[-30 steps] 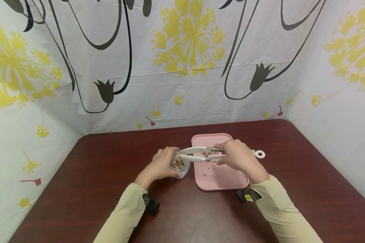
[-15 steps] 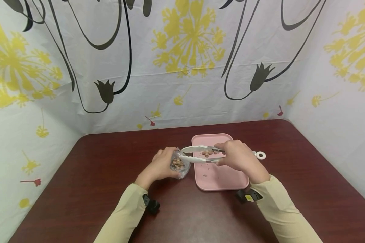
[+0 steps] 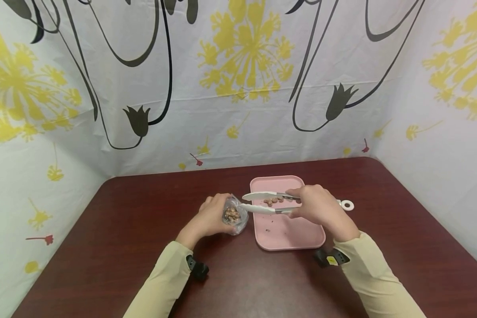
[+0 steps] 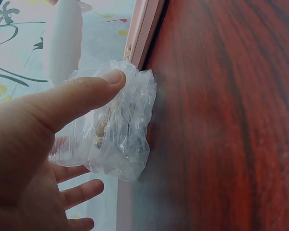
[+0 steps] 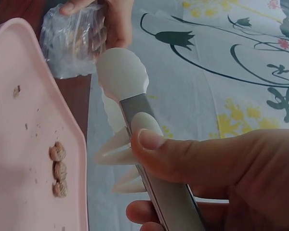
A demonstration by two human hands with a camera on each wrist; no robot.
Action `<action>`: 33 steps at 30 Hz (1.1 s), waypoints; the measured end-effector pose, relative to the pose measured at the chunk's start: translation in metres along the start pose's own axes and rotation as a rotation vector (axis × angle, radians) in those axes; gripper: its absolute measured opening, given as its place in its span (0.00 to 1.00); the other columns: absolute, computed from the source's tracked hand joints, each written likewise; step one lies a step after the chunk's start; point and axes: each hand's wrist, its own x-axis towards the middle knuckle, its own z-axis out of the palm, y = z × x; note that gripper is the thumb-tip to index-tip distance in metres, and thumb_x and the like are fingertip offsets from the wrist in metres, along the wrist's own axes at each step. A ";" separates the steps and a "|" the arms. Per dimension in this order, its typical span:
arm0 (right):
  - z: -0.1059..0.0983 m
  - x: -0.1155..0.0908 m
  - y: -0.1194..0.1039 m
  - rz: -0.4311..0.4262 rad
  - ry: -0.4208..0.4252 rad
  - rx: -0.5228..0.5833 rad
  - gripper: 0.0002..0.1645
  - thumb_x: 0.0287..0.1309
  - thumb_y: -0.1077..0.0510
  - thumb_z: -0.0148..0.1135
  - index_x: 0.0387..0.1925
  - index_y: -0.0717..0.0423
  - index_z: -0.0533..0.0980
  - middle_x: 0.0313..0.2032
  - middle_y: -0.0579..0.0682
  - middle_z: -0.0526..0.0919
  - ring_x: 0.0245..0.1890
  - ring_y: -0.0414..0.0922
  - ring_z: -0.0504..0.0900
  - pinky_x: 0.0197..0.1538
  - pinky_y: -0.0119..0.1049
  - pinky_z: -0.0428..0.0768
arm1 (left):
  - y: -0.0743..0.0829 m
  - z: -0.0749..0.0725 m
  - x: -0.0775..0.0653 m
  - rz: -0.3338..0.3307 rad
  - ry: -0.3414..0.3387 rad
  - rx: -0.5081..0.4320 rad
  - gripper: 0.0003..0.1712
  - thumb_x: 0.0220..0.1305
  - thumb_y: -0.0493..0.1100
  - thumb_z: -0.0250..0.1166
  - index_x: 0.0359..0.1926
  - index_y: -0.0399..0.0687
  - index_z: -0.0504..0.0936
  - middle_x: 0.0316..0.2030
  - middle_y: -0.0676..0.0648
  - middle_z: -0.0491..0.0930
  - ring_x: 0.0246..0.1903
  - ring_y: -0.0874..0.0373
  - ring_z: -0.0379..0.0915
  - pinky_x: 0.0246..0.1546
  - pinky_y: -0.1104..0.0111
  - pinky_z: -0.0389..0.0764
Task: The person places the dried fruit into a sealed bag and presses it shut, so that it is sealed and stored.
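My left hand (image 3: 212,216) holds a clear plastic bag (image 3: 242,222) standing with its mouth up; brown nut-like pieces (image 3: 232,215) lie inside. In the left wrist view the thumb (image 4: 94,91) presses along the near side of the bag (image 4: 130,139). My right hand (image 3: 319,206) grips a pair of white-tipped metal tongs (image 3: 264,209), thumb on one arm and fingers beneath. The tong tips are spread apart with nothing between them, beside the bag's mouth and over the tray's left edge. On the pink tray (image 3: 290,234) sits a short row of similar brown pieces (image 5: 59,171).
Small dark crumbs (image 5: 17,91) are scattered on the tray. Around it spreads the dark red wooden table (image 3: 143,221). Behind and at the sides hangs a white sheet (image 3: 206,110) with flower prints. The tongs' ring end (image 3: 347,205) sticks out past the right hand.
The tongs were over the bag's mouth with their tips closer together; the tips spread, then the right hand drew them back to the right. The left hand and bag stay in place.
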 end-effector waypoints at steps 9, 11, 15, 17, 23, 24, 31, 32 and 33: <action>-0.001 -0.007 0.016 0.046 -0.017 0.004 0.33 0.39 0.54 0.75 0.53 0.52 0.79 0.35 0.50 0.85 0.32 0.48 0.79 0.33 0.45 0.75 | 0.000 0.000 -0.001 0.021 0.013 -0.003 0.56 0.36 0.52 0.81 0.65 0.45 0.63 0.57 0.44 0.69 0.52 0.47 0.62 0.57 0.51 0.63; -0.002 -0.008 0.019 0.056 -0.010 0.002 0.33 0.39 0.54 0.74 0.53 0.53 0.79 0.32 0.49 0.84 0.31 0.47 0.78 0.33 0.45 0.75 | 0.000 0.000 -0.001 0.021 0.015 -0.002 0.56 0.36 0.52 0.81 0.66 0.45 0.63 0.57 0.44 0.69 0.52 0.47 0.62 0.57 0.51 0.63; -0.002 -0.010 0.024 0.068 0.002 0.006 0.34 0.39 0.53 0.74 0.54 0.55 0.79 0.27 0.46 0.82 0.29 0.47 0.76 0.32 0.44 0.73 | 0.000 0.000 -0.001 0.015 0.017 -0.003 0.56 0.36 0.52 0.81 0.66 0.45 0.63 0.57 0.44 0.69 0.53 0.47 0.62 0.57 0.51 0.63; -0.002 -0.010 0.027 0.076 0.001 0.013 0.34 0.40 0.53 0.74 0.54 0.55 0.79 0.26 0.46 0.81 0.29 0.47 0.75 0.32 0.44 0.73 | 0.000 0.000 -0.001 0.011 0.016 -0.003 0.56 0.36 0.52 0.81 0.66 0.45 0.63 0.57 0.44 0.69 0.53 0.47 0.62 0.58 0.51 0.63; 0.000 -0.015 0.035 0.106 -0.008 0.006 0.35 0.41 0.52 0.73 0.56 0.55 0.78 0.22 0.44 0.77 0.28 0.48 0.73 0.29 0.41 0.70 | -0.001 0.001 -0.001 0.008 0.009 -0.002 0.56 0.37 0.53 0.81 0.66 0.46 0.62 0.57 0.45 0.69 0.53 0.47 0.62 0.58 0.51 0.63; 0.000 -0.015 0.036 0.107 -0.005 0.002 0.35 0.41 0.52 0.73 0.55 0.54 0.78 0.22 0.43 0.77 0.28 0.48 0.73 0.29 0.41 0.70 | -0.001 0.001 -0.001 0.010 0.011 -0.002 0.56 0.36 0.53 0.81 0.66 0.46 0.62 0.57 0.45 0.69 0.53 0.47 0.62 0.58 0.50 0.63; 0.000 -0.017 0.046 0.119 0.016 -0.011 0.33 0.42 0.50 0.73 0.53 0.54 0.79 0.29 0.46 0.84 0.31 0.50 0.77 0.31 0.45 0.73 | -0.001 0.001 -0.001 0.021 0.019 -0.003 0.56 0.35 0.53 0.81 0.65 0.46 0.63 0.56 0.45 0.69 0.53 0.47 0.62 0.57 0.50 0.63; 0.000 -0.018 0.047 0.120 0.015 -0.010 0.33 0.42 0.50 0.73 0.53 0.54 0.79 0.29 0.46 0.84 0.32 0.50 0.77 0.31 0.45 0.73 | -0.001 0.001 -0.001 0.021 0.018 -0.003 0.56 0.35 0.53 0.81 0.65 0.46 0.63 0.56 0.45 0.69 0.53 0.47 0.62 0.57 0.51 0.63; 0.000 -0.018 0.048 0.123 0.012 -0.009 0.33 0.42 0.50 0.73 0.53 0.54 0.79 0.31 0.47 0.85 0.32 0.50 0.77 0.31 0.45 0.73 | -0.001 0.000 0.000 0.021 0.019 -0.001 0.56 0.35 0.53 0.81 0.65 0.46 0.63 0.56 0.45 0.69 0.53 0.47 0.62 0.57 0.51 0.63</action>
